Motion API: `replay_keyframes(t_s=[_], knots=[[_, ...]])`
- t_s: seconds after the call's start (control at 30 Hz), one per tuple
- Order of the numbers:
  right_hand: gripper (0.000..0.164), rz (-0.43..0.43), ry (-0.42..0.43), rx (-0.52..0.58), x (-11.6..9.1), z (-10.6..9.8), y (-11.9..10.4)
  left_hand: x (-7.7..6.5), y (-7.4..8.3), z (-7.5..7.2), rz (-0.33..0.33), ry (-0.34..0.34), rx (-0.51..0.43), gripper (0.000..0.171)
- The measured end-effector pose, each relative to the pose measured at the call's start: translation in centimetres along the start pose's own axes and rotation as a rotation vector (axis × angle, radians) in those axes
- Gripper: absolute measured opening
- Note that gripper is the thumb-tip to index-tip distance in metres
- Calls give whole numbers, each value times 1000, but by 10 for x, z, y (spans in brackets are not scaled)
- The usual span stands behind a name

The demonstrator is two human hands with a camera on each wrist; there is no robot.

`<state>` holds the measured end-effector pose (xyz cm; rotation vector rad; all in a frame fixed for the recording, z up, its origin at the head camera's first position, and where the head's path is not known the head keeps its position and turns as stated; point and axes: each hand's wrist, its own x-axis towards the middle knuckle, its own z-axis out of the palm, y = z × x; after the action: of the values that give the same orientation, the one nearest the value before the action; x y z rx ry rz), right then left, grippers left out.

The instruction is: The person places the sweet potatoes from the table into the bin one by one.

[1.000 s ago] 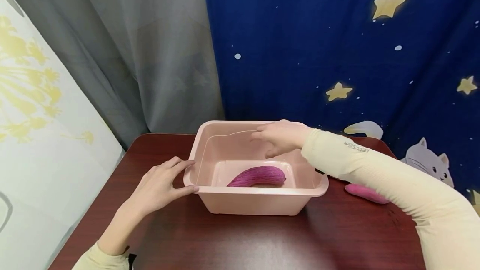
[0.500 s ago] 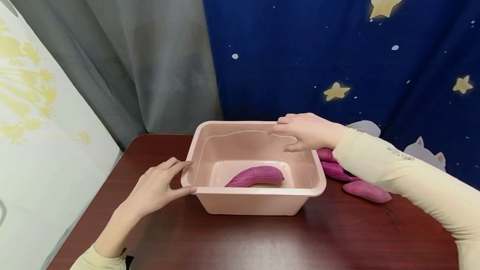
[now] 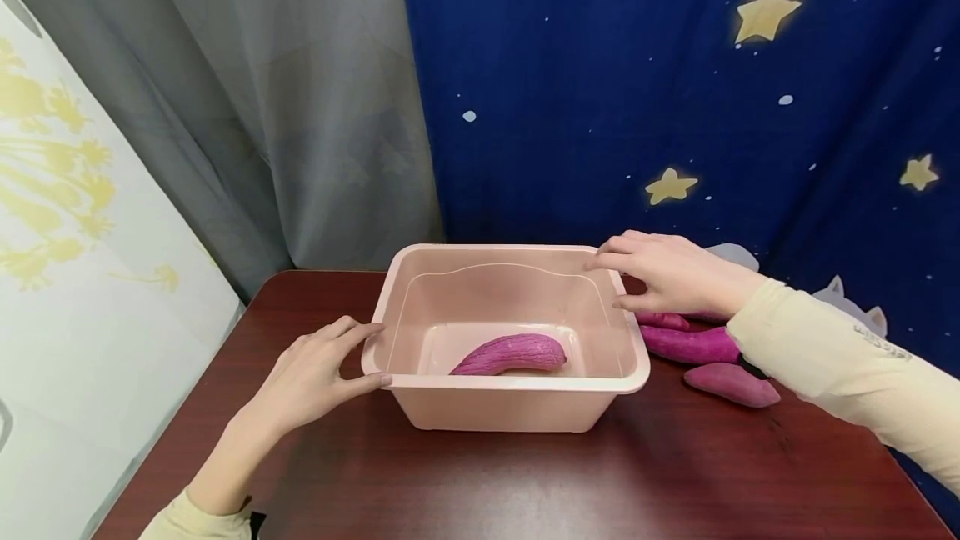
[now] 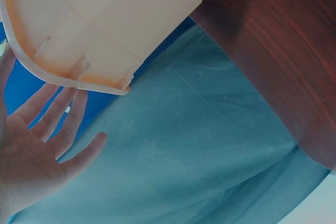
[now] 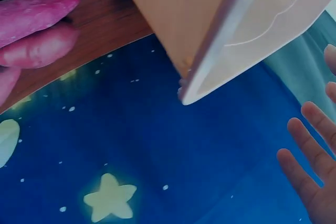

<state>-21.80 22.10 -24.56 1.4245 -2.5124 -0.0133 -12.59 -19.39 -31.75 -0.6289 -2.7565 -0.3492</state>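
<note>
A pale pink plastic basin [image 3: 498, 407] stands on the table, with one curved purple sweet potato [image 3: 513, 353] lying on its floor. My left hand [image 3: 311, 377] rests its straight, spread fingers against the basin's left rim, thumb at the near corner. In the left wrist view those fingertips meet the rim. Over the basin's right rim hovers my right hand [image 3: 671, 273], holding nothing, its fingers spread apart in the right wrist view. Below and beyond that hand lie several sweet potatoes, among them a bright purple one [image 3: 690, 344] and a paler pink one [image 3: 731, 384].
The dark red-brown table [image 3: 517, 482] extends in front of the basin. Behind it hang a grey curtain [image 3: 337, 107] and a blue star-patterned curtain [image 3: 555, 107]. A white panel with yellow flower prints [image 3: 97, 332] stands along the left side.
My right hand has moved right, from over the basin's inside to its right rim, uncovering more of the sweet potatoes beside it. The left hand stays at the left rim.
</note>
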Motion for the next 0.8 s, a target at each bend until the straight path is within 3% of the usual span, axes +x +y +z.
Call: replay_keyframes(t_s=[0.33,0.8], knots=[[44,-12,96,26,-25,1,8,-1,0,0,-6,-5,-4,59],[43,-29,197,-45,-52,4,13,0,1,0,-13,-5,-3,58]])
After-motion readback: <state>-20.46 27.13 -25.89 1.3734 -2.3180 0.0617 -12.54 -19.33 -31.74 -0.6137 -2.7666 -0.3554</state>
